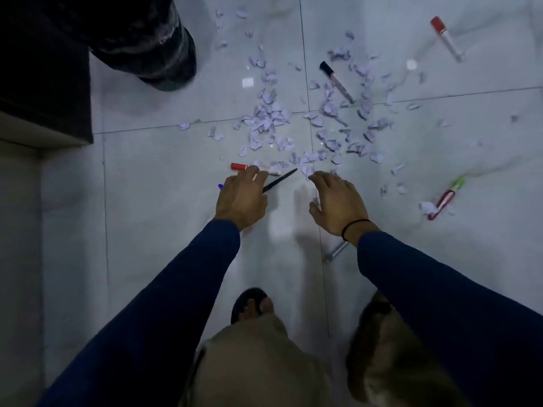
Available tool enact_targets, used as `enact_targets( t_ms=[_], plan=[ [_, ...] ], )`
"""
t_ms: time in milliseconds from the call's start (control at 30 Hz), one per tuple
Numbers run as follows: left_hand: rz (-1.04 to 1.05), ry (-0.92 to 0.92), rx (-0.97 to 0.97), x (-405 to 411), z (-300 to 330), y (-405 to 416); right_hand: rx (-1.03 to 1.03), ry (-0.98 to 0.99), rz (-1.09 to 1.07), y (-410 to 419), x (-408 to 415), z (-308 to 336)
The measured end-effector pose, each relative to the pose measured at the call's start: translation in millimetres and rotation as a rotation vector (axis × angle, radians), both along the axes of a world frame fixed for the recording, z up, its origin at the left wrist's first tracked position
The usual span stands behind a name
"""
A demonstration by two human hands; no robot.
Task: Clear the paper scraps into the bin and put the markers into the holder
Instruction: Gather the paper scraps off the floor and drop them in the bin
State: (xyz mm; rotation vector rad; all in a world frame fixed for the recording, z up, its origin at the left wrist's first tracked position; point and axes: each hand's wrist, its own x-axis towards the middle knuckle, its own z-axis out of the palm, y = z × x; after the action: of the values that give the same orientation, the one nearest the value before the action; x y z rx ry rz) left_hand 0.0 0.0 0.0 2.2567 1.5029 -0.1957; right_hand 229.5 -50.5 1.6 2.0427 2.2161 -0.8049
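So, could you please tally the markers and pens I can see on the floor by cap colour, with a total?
Red cap: 2, one far right, one by the left hand
Black cap: 1
Green cap: 1
Black pen: 1
Grey pen, part hidden under the right wrist: 1
Total: 6
A blue tip beside the left hand is too hidden to identify.
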Motion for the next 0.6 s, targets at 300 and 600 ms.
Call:
enact_targets(
  t_ms=[300,600],
  plan=[
    [-0.067,0.083,0.13,-2.5,-67.3,44.8,0.133,-0.018,0.018,48.6,-11.0,-68.6],
    [-0.25,0.227,0.24,2.2,-90.8,56.1,0.309,-0.095,0.121,55.4,-25.0,-82.1]
  ],
)
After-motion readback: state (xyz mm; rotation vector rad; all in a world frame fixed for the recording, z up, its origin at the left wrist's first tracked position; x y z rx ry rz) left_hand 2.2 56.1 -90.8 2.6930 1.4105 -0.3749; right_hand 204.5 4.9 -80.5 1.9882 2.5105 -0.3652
